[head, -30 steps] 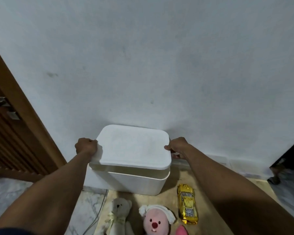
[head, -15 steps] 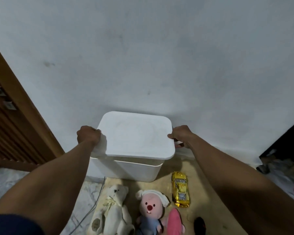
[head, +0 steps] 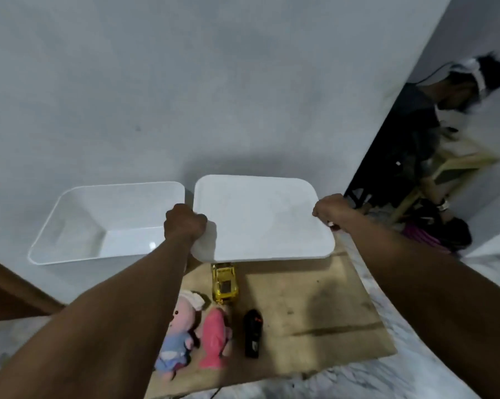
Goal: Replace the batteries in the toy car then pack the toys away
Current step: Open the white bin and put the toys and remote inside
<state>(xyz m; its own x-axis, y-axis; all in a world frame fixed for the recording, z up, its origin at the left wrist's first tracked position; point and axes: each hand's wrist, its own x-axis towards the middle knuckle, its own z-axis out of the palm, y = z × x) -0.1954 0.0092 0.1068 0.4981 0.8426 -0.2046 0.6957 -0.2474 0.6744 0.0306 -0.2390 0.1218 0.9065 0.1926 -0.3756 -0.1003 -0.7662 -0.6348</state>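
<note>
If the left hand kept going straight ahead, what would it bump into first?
The left hand, gripping the lid, would probably meet the wall first; the bin sits just beside that line.

Entry: one person, two upper limbs in the head view. Left hand [head: 185, 223]: bare, back and knuckle ridge showing, fingers hidden from the camera. Left forearm [head: 113, 321]: bare along all its visible length, broad at the lower left corner of the frame and narrowing to the wrist. Right hand [head: 330, 210]: bare, back and thumb side showing, slightly blurred. Right forearm [head: 433, 286]: bare likewise, widening from the wrist to the lower right edge of the frame.
</note>
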